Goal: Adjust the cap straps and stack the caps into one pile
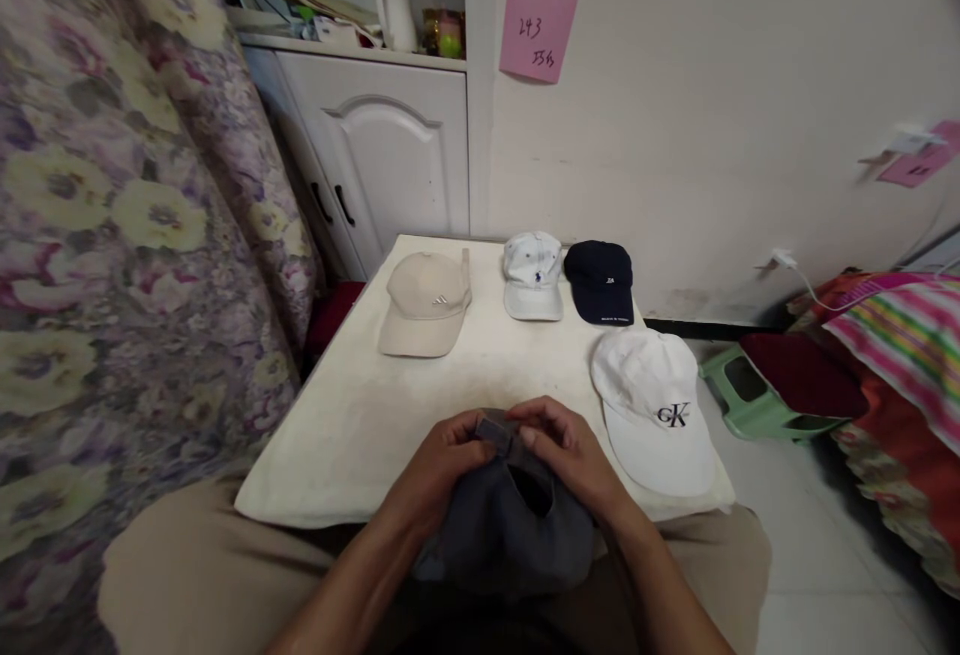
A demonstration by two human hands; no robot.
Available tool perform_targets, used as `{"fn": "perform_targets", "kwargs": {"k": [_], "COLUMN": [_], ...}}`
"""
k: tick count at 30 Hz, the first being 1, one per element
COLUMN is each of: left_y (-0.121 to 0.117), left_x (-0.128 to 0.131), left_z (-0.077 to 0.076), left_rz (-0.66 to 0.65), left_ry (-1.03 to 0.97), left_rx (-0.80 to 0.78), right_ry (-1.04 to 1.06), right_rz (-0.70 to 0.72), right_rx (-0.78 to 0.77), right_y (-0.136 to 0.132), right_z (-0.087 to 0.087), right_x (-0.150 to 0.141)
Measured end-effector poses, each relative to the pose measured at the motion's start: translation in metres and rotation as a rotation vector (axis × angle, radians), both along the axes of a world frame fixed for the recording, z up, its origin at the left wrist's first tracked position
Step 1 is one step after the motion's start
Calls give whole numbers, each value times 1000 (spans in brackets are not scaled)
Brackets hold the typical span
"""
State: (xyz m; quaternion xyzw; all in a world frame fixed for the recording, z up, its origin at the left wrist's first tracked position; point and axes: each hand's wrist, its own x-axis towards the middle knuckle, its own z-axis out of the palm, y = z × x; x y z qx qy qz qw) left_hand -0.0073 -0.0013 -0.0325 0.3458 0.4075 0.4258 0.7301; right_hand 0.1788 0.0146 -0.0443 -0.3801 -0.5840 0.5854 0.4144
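A dark grey baseball cap (517, 540) is held over my lap at the table's near edge, its back opening and strap facing up. My left hand (459, 450) pinches the strap's loose end between thumb and fingers. On the other side of the strap, my right hand (559, 445) is closed on the cap's back edge. Beyond my hands, a beige cap (426, 300) lies at the table's left. Farther back are a pale cap (533, 275) with a small dark emblem and a navy cap (600, 280). At the right edge rests a white cap (652, 405) with "CK"-like lettering.
The caps lie on a cream-covered table (337, 435). A floral curtain (135, 235) hangs at left, beside a white cabinet (390, 145) with a white jug (394, 5) on it. A green stool (739, 390) stands on the floor at right, near a bed with striped cloth (907, 335).
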Motion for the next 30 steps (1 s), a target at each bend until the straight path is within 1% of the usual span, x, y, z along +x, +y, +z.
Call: {"fn": "perform_targets", "kwargs": {"k": [1,3,6,10,13,16,18,20,22,26,30], "left_y": [0,0,-1,-1,0,0,0,0,0,1,2], "left_x": [-1,-2,-5,-9,-11,-12,-13,-13,-13,-14,-16], "left_z": [1,3,4,4,6,9,11,12,13,11,6], "left_rz": [-1,-11,-20,-38,-79,-150,-191,-232,-267,-267,-262], "left_ry": [-13,-22,2,56,72,110,188,289,345,300,232], "left_rx": [-4,-3,13,34,66,81,102,153,201,212,202], "right_ry": [-17,9,46,44,39,22,12,-4,-22,-64,-83], "right_rz": [58,144,144,167,173,168,165,152,138,127,62], "right_rx": [-7,-83,-184,-207,-199,-192,-197,-187,-167,-125,-122], "right_y": [-1,-1,0,3,4,5,4,4,5,7,7], "right_z": [2,2,-2,-3,-1,1,0,0,0,1,-1], "right_x": [1,3,3,4,5,5,5,5,5,8,10]}}
